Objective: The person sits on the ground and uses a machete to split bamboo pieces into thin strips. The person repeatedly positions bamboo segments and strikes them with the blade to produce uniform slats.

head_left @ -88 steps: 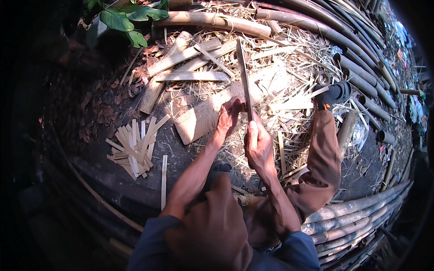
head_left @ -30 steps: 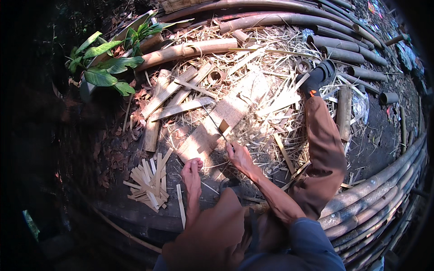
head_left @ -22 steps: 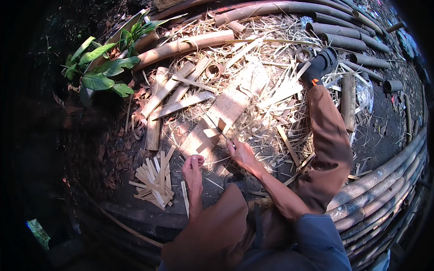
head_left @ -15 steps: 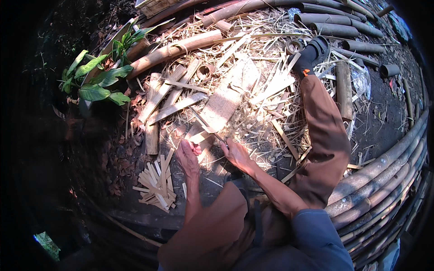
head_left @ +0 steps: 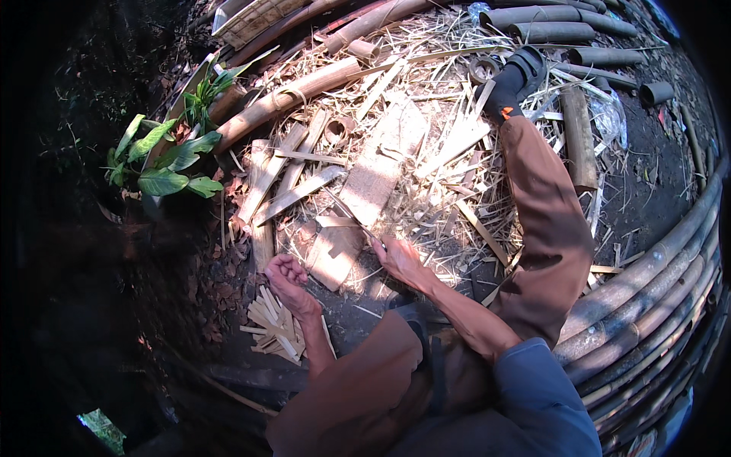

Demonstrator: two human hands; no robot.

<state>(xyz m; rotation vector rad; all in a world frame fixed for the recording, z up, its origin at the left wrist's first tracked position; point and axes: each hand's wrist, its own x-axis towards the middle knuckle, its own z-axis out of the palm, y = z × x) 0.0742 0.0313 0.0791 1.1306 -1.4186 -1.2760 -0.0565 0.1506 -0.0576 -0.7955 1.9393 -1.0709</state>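
Observation:
My right hand (head_left: 400, 259) is closed around the handle of a knife (head_left: 352, 211), whose narrow blade slants up and left over a wooden board (head_left: 373, 183). A short, pale bamboo strip (head_left: 335, 222) lies across the board beside the blade. Left of the board, my left hand (head_left: 287, 279) is turned partly upward, its fingers loosely curled and a little apart. I see nothing in it. Just below that hand is a pile of short bamboo strips (head_left: 276, 326), partly hidden by my left wrist and forearm.
Shavings (head_left: 438, 206) litter the ground around the board. Split bamboo pieces (head_left: 301, 194) lie to its left, near a leafy plant (head_left: 171, 164). My outstretched leg (head_left: 544, 213) is on the right, beside long stacked bamboo poles (head_left: 640, 293). A crate (head_left: 255, 27) stands at the far left.
My left hand has let go of the strip and moved left, over the pile of strips. The strip now rests on the board. My right hand keeps the knife nearly in place.

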